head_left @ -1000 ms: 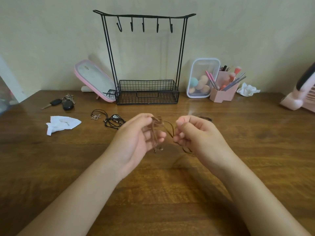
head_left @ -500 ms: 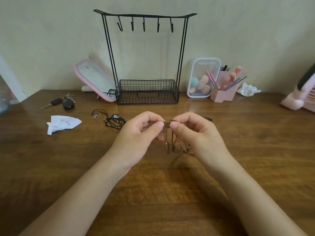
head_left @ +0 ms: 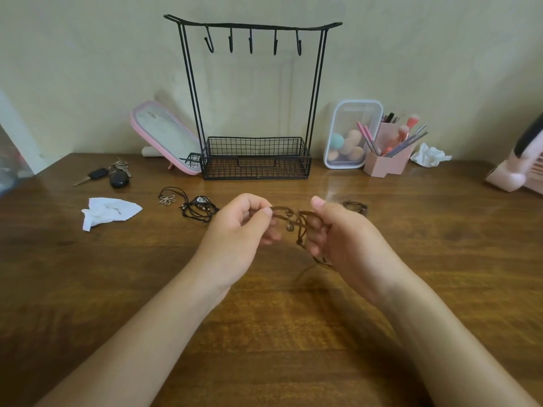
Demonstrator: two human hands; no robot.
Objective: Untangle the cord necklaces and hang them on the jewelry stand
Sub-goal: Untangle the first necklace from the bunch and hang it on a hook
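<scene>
I hold a tangled brown cord necklace [head_left: 293,220] above the wooden table [head_left: 264,333]. My left hand [head_left: 235,239] pinches one end between thumb and forefinger. My right hand [head_left: 343,239] grips the other side, and loose cord trails down under its palm. A black cord necklace bundle [head_left: 199,208] and a black cord with a flower pendant [head_left: 169,196] lie left of my hands. Another brown cord piece [head_left: 356,206] lies just right of my right hand. The black wire jewelry stand [head_left: 255,98] stands at the back, its hooks bare.
Keys [head_left: 110,174] and a crumpled white tissue [head_left: 108,211] lie at the left. A pink-framed mirror [head_left: 164,136] leans beside the stand. A clear box of sponges [head_left: 351,133], a pink brush holder [head_left: 388,155], another tissue [head_left: 429,155] and a pink appliance [head_left: 520,168] sit at the right.
My hands met at the middle, then drew apart, stretching the brown cord between them. My left hand now pinches the end rather than cupping the tangle.
</scene>
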